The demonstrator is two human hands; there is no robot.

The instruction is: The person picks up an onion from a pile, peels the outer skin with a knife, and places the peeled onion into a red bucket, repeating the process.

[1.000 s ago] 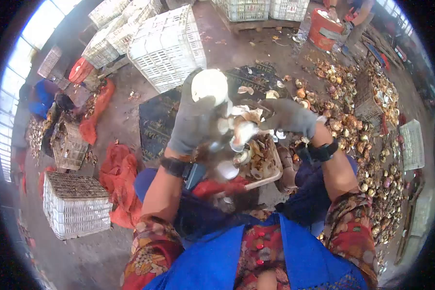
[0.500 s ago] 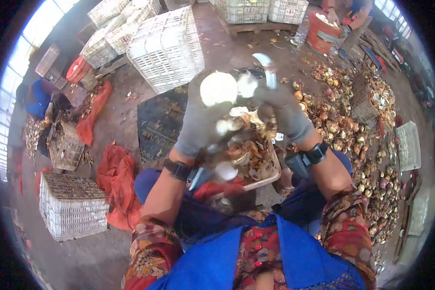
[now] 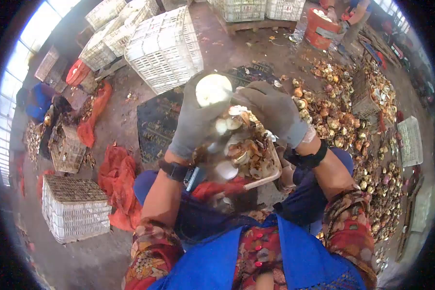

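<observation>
A peeled white onion (image 3: 213,90) is gripped in my gloved left hand (image 3: 194,116), above the knees. Beside it, my gloved right hand (image 3: 275,108) is closed, its fingertips close to the onion. The curved knife it held half a second ago is now almost wholly hidden by the fingers. Below both hands, a pale basket (image 3: 268,180) between my legs holds onion skins (image 3: 258,162) and several whitish pieces. Both wrists wear dark bands.
Unpeeled onions (image 3: 340,123) lie heaped on the floor at right. A large white crate (image 3: 166,50) stands ahead, and another crate (image 3: 77,212) at left beside red netting (image 3: 118,181). A co-worker's hands reach into a red bucket (image 3: 320,31); another person (image 3: 38,101) sits far left.
My right hand has moved left and up against the onion, and its curved blade has gone out of sight. The onion in my left hand has shifted slightly left.
</observation>
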